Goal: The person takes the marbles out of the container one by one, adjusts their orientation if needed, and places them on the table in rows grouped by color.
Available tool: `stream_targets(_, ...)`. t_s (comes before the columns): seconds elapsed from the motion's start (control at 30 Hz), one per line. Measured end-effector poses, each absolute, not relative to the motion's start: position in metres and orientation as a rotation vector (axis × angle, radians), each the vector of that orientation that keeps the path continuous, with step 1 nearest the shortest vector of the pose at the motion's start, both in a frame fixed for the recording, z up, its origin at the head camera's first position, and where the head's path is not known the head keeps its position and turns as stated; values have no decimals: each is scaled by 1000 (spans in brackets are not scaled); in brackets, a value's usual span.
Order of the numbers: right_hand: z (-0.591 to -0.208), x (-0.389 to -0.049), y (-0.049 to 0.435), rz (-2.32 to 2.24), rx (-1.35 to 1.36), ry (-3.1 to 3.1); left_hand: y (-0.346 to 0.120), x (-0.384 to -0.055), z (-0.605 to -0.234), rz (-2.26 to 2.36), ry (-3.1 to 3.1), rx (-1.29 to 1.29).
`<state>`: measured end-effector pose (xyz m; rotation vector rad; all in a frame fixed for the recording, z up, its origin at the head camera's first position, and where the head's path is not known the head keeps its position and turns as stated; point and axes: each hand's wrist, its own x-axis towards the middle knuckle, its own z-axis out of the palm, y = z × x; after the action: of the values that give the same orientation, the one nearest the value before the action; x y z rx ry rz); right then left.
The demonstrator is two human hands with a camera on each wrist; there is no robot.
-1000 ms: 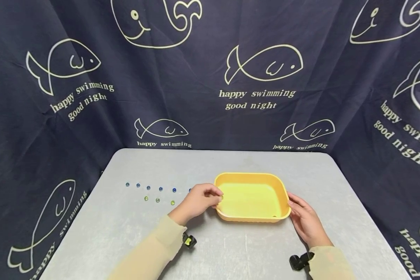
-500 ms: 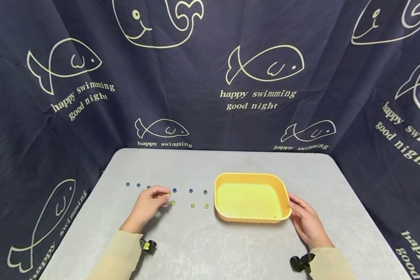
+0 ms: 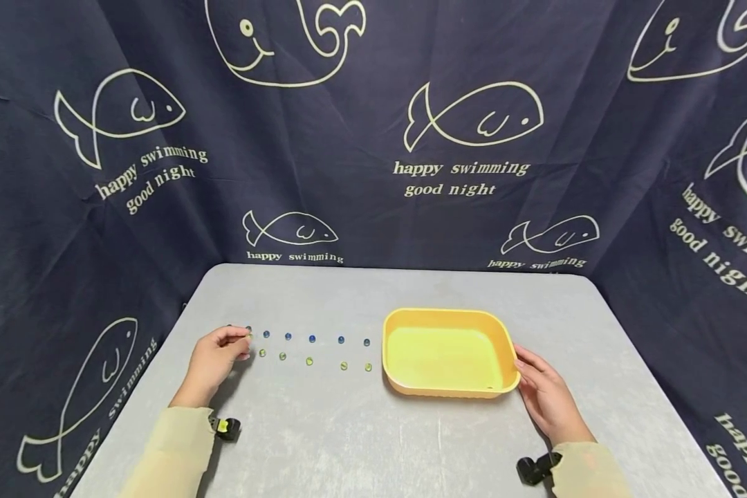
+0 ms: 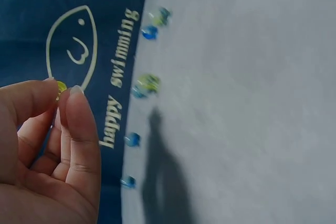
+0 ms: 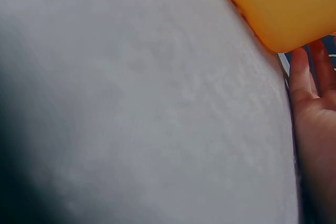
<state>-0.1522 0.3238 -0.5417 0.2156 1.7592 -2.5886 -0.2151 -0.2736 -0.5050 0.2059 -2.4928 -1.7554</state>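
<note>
My left hand [image 3: 214,360] is over the left part of the table, by the left end of two rows of marbles. Its thumb and fingertips pinch a yellow-green glass marble [image 4: 62,86], partly hidden by the fingers. Behind runs a row of blue marbles [image 3: 312,339]; nearer to me lies a row of yellow-green marbles [image 3: 309,361]. The leftmost blue one is mostly covered by the hand in the head view. My right hand [image 3: 548,398] touches the right end of a yellow plastic tub [image 3: 449,392] with nearly straight fingers.
The grey table [image 3: 373,449] carries the tub right of the rows, whose right ends come close to its left wall. A small dark spot [image 3: 490,387] shows on the tub's floor. A dark blue fish-print curtain [image 3: 373,228] stands around the table's back and sides.
My left hand has moved left from the tub's left rim, along the rows to their far left end, with a yellow-green marble in its fingertips. The right hand stays at the tub.
</note>
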Motion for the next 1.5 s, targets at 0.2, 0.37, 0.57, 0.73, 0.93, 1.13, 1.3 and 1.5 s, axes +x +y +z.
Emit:
stream_targets(0.2, -543, -152, 324, -2607, 187, 1735, -280, -216, -513, -1749, -2550, 291)
stream_targets(0.37, -545, -153, 325, -2598, 197, 1749, -284, -219, -521, -1707, -2582, 321)
stream_targets(0.57, -545, -152, 325, -2589, 206, 1764, -285, -219, -526, -1672, -2603, 355)
stream_targets(0.73, -544, -152, 325, -2600, 190, 1748, -286, -220, -528, -1633, -2621, 354)
stream_targets(0.93, -544, -153, 325, -2611, 186, 1736, -287, -222, -531, -1503, -2706, 330)
stream_targets(1.13, -544, -153, 325, -2601, 197, 1738, -287, -225, -534, -1434, -2754, 308)
stream_targets(1.3, -543, -152, 325, -2604, 200, 1731, -287, -225, -534, -1415, -2765, 302)
stream_targets(1.5, -542, -152, 325, -2595, 204, 1731, -286, -225, -532, -1431, -2759, 308)
